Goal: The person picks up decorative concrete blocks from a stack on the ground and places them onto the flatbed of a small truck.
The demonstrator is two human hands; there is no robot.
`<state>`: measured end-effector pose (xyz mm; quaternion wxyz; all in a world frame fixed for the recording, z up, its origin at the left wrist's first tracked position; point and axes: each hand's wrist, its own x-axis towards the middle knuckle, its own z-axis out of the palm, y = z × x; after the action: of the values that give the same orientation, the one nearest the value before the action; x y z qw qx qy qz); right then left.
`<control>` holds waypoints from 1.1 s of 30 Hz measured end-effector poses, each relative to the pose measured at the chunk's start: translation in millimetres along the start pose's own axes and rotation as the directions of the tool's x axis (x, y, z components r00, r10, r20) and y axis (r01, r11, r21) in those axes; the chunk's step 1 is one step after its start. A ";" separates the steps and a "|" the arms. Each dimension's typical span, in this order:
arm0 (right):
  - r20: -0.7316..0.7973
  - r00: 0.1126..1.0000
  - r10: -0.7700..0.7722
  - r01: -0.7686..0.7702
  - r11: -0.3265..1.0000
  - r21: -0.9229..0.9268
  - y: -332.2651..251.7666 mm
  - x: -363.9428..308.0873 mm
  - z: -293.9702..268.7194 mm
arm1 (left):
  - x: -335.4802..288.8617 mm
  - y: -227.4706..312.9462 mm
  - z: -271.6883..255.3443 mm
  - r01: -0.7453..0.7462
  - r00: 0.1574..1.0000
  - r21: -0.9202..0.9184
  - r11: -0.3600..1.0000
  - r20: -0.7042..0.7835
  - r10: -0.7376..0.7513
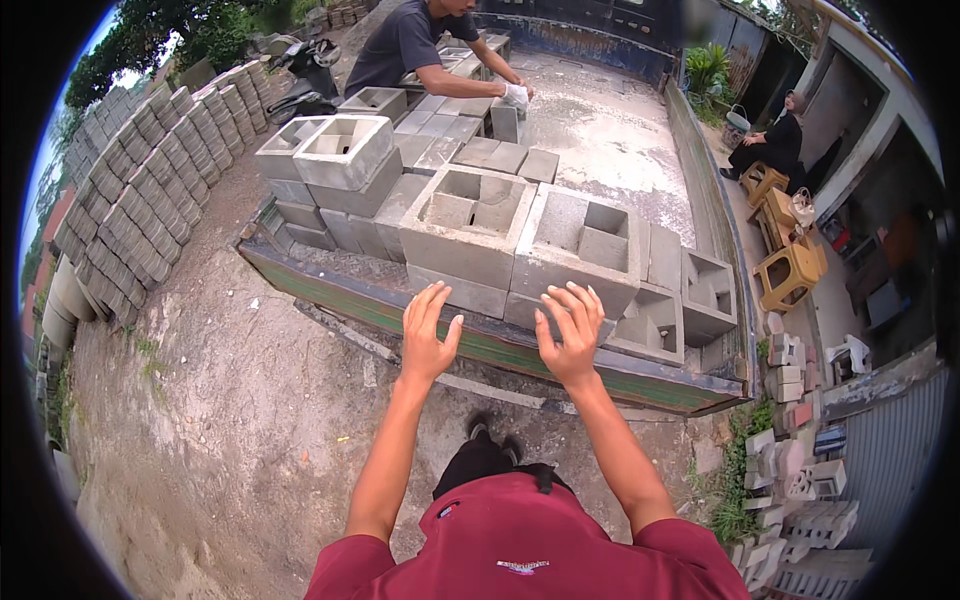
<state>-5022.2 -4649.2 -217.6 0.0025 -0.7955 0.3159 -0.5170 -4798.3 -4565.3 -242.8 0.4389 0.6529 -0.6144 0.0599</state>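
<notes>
Both my hands reach forward, empty, toward the near edge of a truck bed stacked with grey concrete blocks. My left hand (430,335) has its fingers apart, just in front of a hollow concrete block (462,243) that rests on flatter blocks. My right hand (571,338) is also spread, close to a second hollow concrete block (555,270) beside the first. Whether my fingertips touch any block I cannot tell. Lower to the right, two more hollow blocks (648,338) sit near the bed's corner.
A low tailgate (480,352) crosses before me. Another person (400,50), wearing a white glove, leans over the blocks at the far left. Stacked pavers (150,165) and a motorbike (305,80) stand left. To the right, someone sits by yellow stools (787,278).
</notes>
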 end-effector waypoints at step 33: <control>0.780 0.298 -0.550 -0.434 0.650 0.624 -602.6 -215.0 361.2 | -489.2 -223.8 -459.2 0.894 0.037 -0.332 0.301 -0.614 -0.788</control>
<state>-4480.3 -4174.9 -363.1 0.4978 -0.8665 -0.0321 -0.0181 -4511.5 -3933.0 -377.6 0.5304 0.8377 0.1095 0.0707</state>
